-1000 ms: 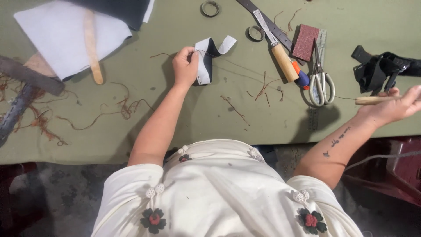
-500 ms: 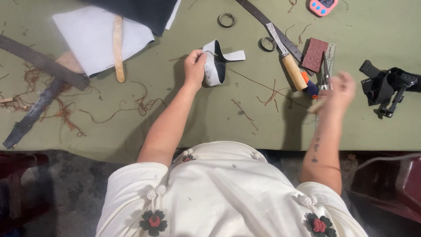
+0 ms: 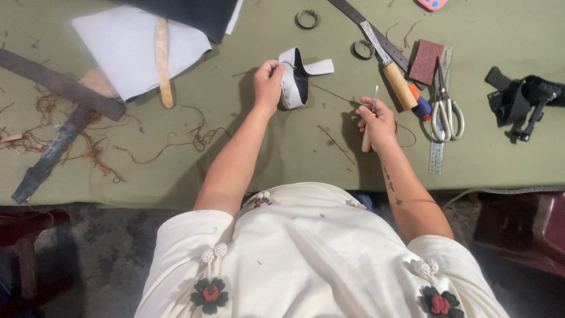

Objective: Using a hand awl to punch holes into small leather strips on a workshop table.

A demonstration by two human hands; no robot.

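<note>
On green table [image 3: 247, 159]: left hand [image 3: 268, 82] pinches strap loop [image 3: 294, 82]; right hand [image 3: 376, 121] grips awl [image 3: 371, 118].

The person wears a cream short-sleeved top [image 3: 318, 253], its cloth lightly speckled. Small white knotted buttons sit at ten and two o'clock on the chest, with dark fabric flowers with red centres lower down at seven and five o'clock. The right forearm [image 3: 400, 188] carries small dark tattoo marks. Both hands are bare.

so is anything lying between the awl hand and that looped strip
Nothing visible. Between the right hand with the awl and the looped strip held by the left hand lies only bare green table and a thin thread.
</note>
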